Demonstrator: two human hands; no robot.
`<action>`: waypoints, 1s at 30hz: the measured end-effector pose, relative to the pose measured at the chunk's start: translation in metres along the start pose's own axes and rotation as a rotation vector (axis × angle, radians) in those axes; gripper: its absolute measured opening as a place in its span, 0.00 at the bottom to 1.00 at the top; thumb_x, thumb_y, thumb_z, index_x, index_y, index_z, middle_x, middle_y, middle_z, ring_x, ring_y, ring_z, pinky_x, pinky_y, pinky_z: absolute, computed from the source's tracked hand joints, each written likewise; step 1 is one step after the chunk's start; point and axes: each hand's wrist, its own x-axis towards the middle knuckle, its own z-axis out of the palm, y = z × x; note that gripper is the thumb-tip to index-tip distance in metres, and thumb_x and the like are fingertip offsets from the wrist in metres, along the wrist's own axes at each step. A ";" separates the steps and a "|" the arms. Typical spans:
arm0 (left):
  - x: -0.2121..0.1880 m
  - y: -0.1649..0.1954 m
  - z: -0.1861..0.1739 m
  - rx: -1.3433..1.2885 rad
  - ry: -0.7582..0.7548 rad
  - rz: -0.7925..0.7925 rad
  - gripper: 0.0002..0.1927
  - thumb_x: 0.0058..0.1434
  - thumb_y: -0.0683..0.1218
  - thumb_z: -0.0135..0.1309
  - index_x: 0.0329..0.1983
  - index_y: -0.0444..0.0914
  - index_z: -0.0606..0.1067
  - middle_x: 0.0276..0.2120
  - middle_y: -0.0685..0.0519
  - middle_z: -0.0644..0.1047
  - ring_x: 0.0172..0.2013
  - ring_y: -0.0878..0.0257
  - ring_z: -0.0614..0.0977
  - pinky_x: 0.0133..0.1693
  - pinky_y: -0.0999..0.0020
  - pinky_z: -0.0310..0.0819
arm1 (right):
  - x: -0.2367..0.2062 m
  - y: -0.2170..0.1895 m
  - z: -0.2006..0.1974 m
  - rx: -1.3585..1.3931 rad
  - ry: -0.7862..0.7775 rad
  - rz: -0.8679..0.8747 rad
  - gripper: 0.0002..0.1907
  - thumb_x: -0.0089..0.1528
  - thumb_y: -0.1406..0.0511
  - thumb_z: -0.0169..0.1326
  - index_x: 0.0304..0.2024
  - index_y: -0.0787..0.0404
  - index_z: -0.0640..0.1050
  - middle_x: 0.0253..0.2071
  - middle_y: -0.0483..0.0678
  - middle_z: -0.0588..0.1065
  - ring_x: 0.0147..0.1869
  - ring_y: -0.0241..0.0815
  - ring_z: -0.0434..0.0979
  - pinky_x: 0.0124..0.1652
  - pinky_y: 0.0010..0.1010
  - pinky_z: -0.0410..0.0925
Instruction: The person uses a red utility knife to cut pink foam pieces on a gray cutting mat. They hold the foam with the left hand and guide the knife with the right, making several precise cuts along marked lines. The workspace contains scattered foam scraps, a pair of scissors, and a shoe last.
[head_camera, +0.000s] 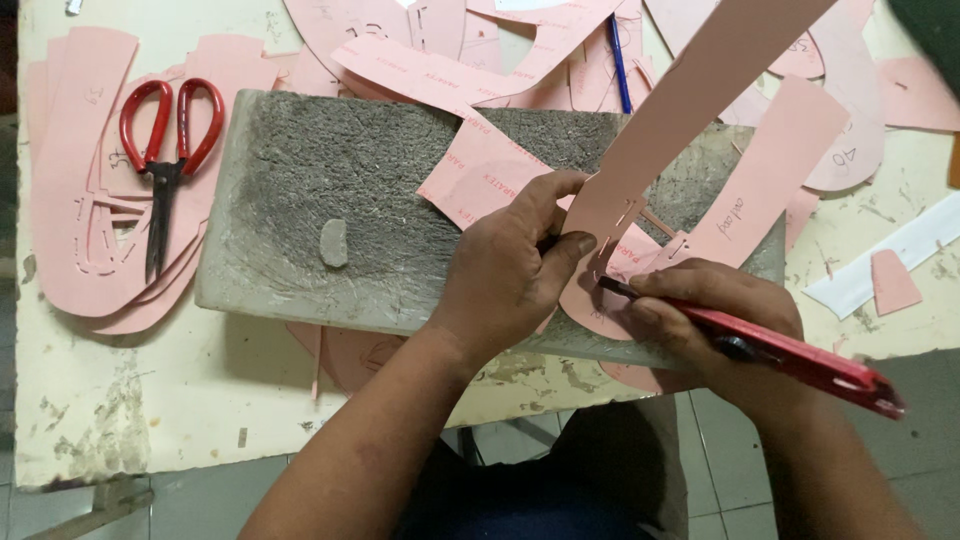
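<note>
Red knife (800, 362), blade pointing upper-left

Red-handled scissors (160, 165) lie on pink cutouts (70, 200); a blue pen (620, 65) rests farther back.

A craft workshop, apparently for pattern cutting. A scored grey cutting slab (330, 190) lies at centre on a stained worktable (120, 400); pink card patterns (80, 170) and red-handled scissors (165, 160) at 10 o'clock.

On the tabletop (150, 400) a cutting slab (300, 200) lies centrally, scissors (165, 160) to its left (atop stacked paper patterns (70, 200)), a pen (620, 70) behind it.
</note>
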 end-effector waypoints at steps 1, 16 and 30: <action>0.000 0.000 0.000 0.006 0.010 0.027 0.17 0.67 0.44 0.58 0.58 0.41 0.71 0.34 0.53 0.83 0.34 0.60 0.87 0.36 0.66 0.79 | -0.001 0.001 0.002 0.009 0.021 -0.050 0.12 0.62 0.66 0.61 0.46 0.65 0.81 0.38 0.50 0.82 0.39 0.36 0.84 0.39 0.25 0.76; -0.002 0.003 -0.001 0.011 0.027 0.070 0.10 0.68 0.45 0.59 0.50 0.41 0.74 0.33 0.52 0.83 0.33 0.62 0.87 0.36 0.68 0.79 | -0.009 0.000 0.006 -0.025 0.112 -0.067 0.12 0.61 0.64 0.63 0.44 0.64 0.82 0.41 0.52 0.83 0.43 0.41 0.85 0.43 0.28 0.76; 0.000 0.004 0.003 0.160 0.054 0.089 0.16 0.67 0.46 0.58 0.57 0.40 0.74 0.35 0.48 0.82 0.36 0.53 0.85 0.38 0.60 0.78 | -0.002 -0.001 0.009 -0.075 0.068 -0.213 0.14 0.60 0.64 0.64 0.47 0.64 0.81 0.41 0.53 0.82 0.43 0.43 0.85 0.41 0.29 0.76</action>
